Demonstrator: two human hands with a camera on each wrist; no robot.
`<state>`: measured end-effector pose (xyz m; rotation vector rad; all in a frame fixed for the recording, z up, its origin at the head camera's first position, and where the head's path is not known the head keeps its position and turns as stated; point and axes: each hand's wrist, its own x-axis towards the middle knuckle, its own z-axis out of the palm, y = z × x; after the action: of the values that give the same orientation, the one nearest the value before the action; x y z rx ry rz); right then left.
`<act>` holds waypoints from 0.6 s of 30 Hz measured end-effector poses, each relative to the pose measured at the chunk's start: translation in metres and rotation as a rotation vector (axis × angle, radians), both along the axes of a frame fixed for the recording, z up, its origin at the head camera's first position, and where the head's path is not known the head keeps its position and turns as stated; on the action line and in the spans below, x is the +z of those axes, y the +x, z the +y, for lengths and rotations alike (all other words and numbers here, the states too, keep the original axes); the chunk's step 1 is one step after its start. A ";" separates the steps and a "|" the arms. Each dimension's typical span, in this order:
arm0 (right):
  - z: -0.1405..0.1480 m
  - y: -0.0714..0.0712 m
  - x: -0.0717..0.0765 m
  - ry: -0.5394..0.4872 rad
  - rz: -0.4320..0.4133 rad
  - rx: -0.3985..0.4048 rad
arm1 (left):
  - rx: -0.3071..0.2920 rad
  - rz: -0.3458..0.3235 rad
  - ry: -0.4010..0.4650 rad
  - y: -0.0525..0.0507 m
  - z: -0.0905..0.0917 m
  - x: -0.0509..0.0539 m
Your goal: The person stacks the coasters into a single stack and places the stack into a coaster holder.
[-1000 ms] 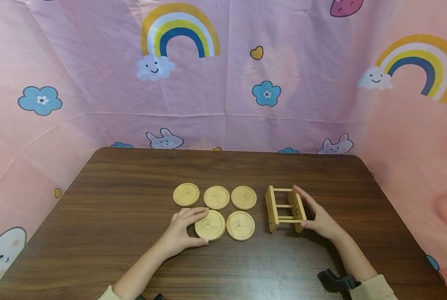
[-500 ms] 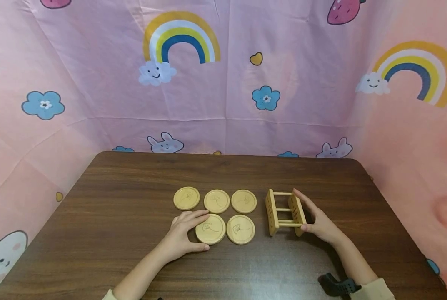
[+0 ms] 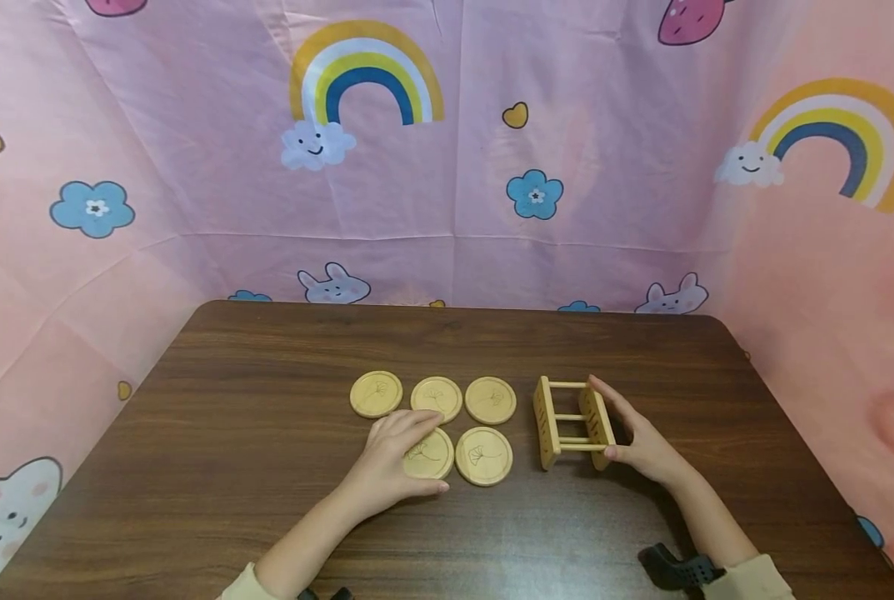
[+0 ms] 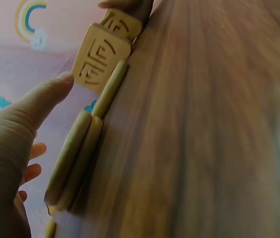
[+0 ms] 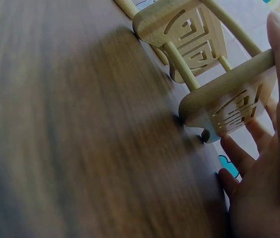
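Note:
Several round wooden discs with engraved leaves lie in two rows on the table. My left hand [image 3: 382, 471] is spread over the front left disc [image 3: 430, 457], thumb on its near side and fingers on its far side; the palm side is hidden. In the left wrist view the thumb of my left hand [image 4: 11, 144] stands off the pale discs [image 4: 68, 156]. My right hand [image 3: 645, 446] holds the right side panel of a small wooden rack [image 3: 596, 421] between thumb and fingers. The right wrist view shows my right hand [image 5: 263, 183] beside the rack's slotted panel [image 5: 239, 104].
Another disc [image 3: 484, 456] lies just right of my left hand, and a row of discs [image 3: 437, 398] lies behind. The brown table [image 3: 447, 342] ends at a patterned cloth [image 3: 454, 200] at the back and sides. A black strap [image 3: 675, 568] is at my right wrist.
My left hand has shifted right, so its fingers and thumb reach further across the front left disc. My right hand and the rack have kept their places.

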<state>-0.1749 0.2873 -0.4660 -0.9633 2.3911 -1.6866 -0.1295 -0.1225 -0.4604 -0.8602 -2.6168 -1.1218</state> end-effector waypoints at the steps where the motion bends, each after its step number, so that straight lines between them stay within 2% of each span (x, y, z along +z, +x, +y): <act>1: 0.000 0.000 0.000 0.003 0.000 -0.002 | -0.003 0.002 0.002 0.000 0.003 0.001; 6: 0.000 0.000 0.000 0.007 0.002 -0.007 | -0.019 0.015 -0.001 -0.001 0.014 0.004; 18: 0.000 0.000 0.001 -0.003 -0.002 0.001 | -0.026 0.048 -0.111 -0.006 0.034 0.010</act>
<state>-0.1750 0.2873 -0.4651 -0.9619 2.3869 -1.6906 -0.1355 -0.0881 -0.4506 -0.9327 -2.6571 -0.9573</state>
